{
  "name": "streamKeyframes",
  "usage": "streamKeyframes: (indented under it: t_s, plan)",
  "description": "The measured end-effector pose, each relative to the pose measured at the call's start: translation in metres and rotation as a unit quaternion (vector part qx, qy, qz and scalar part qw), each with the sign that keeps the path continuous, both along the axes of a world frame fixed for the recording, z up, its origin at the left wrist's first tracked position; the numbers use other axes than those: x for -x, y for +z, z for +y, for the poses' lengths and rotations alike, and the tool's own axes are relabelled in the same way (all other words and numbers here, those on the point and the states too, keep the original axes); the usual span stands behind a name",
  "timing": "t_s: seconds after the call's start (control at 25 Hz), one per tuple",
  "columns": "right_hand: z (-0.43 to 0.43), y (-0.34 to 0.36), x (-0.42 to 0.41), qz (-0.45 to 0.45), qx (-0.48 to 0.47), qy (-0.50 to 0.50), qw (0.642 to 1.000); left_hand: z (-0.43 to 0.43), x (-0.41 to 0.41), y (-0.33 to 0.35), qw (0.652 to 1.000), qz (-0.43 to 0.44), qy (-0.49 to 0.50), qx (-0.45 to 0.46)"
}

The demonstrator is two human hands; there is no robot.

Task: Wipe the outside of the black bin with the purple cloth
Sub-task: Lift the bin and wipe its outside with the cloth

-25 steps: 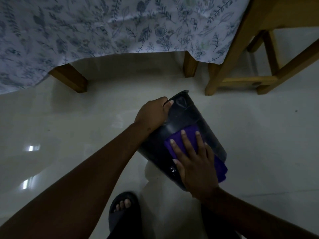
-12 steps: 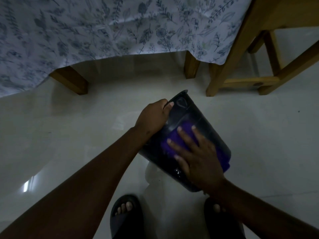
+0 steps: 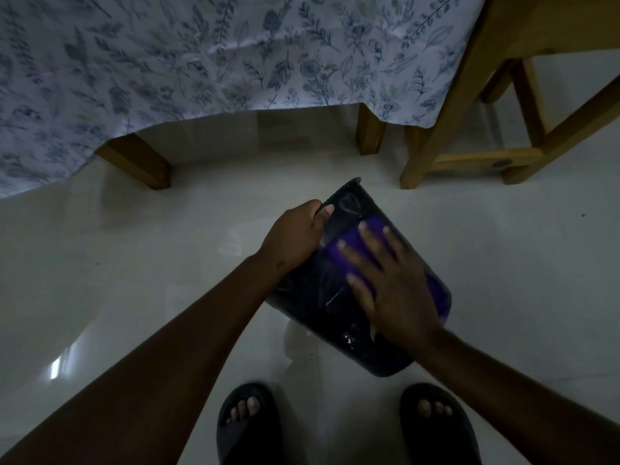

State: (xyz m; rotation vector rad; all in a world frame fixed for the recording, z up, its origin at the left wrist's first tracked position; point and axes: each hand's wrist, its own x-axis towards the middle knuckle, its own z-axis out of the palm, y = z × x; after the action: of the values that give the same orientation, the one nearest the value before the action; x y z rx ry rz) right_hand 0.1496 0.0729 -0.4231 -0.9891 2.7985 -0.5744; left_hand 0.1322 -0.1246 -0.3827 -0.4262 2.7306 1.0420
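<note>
Black bin (image 3: 315, 297): we see it tipped well off upright above the pale floor (image 3: 167, 263), its rim end pointing away from us toward the furniture and its closed end nearest our feet. We cannot tell whether any part of it touches the floor.
Left hand (image 3: 295, 234): clenched on the far rim of the bin, the thumb laid over the edge and the other fingers hidden behind it.
Right hand (image 3: 392, 283): spread flat, fingers apart, pressing the purple cloth (image 3: 349, 239) against the upper side wall of the bin; nothing is pinched between the fingers.
Purple cloth: it lies on the outside of the bin beneath our right palm. One part shows beyond the fingertips toward the rim, and a strip shows along the bin's right edge.
Feet: two dark sandals (image 3: 248, 427) stand on the floor at the lower edge of the view, just short of the bin's closed end.
Surroundings: a bench draped with a floral tablecloth (image 3: 201, 55) stands beyond the bin, its wooden legs (image 3: 137, 161) showing below the hem. A wooden chair (image 3: 486, 129) stands to the right of it.
Lighting: dim, so fine marks on the bin's surface are hard for us to read.
</note>
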Motion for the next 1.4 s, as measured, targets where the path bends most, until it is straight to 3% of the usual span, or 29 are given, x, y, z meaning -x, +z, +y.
streamKeyframes:
  t_s: [0.12,0.24,0.32,0.4,0.56,0.64,0.72,0.88,1.04,1.12,1.16,1.24,1.28,1.32,1.4]
  plan:
    - [-0.009,0.005,0.021,-0.073,0.017,-0.117,0.99,-0.001,-0.007,-0.002,1.0,-0.009,0.011,-0.006]
    - [-0.002,0.0,-0.024,0.01,-0.032,0.035,0.999,-0.003,-0.007,-0.006,1.0,-0.01,0.015,0.002]
    - [0.005,-0.003,-0.043,0.061,-0.047,0.148,0.986,-0.003,-0.003,-0.005,1.0,0.002,0.011,-0.001]
    - [0.005,-0.002,-0.034,0.059,-0.033,0.162,0.984,-0.002,-0.005,-0.004,1.0,0.02,0.01,-0.017]
    - [-0.009,0.004,0.014,-0.002,0.009,0.002,1.0,-0.002,-0.011,-0.001,0.999,0.01,0.016,-0.044]
    - [-0.013,0.003,0.049,-0.126,0.069,-0.116,0.983,-0.002,-0.012,0.0,0.999,0.01,0.019,-0.049]
    - [-0.011,0.001,0.058,-0.181,0.083,-0.152,0.968,-0.004,-0.016,-0.004,0.999,0.021,0.025,-0.029]
    - [-0.002,0.004,-0.016,-0.009,-0.027,0.016,0.999,-0.007,-0.018,-0.011,0.999,0.013,0.036,-0.008]
    - [0.007,0.003,-0.021,0.035,-0.021,0.108,0.993,-0.006,-0.021,-0.006,0.999,0.034,0.026,-0.007]
    - [0.005,0.001,0.005,-0.004,-0.004,0.027,1.0,-0.006,-0.023,-0.005,0.999,0.036,0.026,-0.009]
    - [0.005,-0.003,0.023,-0.067,0.014,-0.047,0.997,-0.005,-0.024,-0.005,0.999,0.034,0.028,-0.008]
    - [0.011,-0.012,0.054,-0.205,0.068,-0.183,0.959,-0.001,-0.023,-0.003,0.999,0.033,0.039,0.009]
    - [0.014,-0.012,0.056,-0.233,0.073,-0.212,0.946,0.0,-0.022,-0.003,0.998,0.034,0.049,0.024]
    - [0.015,-0.009,0.05,-0.221,0.057,-0.218,0.949,0.001,-0.02,-0.003,0.997,0.034,0.058,0.038]
    - [0.013,-0.004,0.013,-0.106,-0.001,-0.141,0.984,0.002,-0.016,-0.003,0.996,0.026,0.071,0.049]
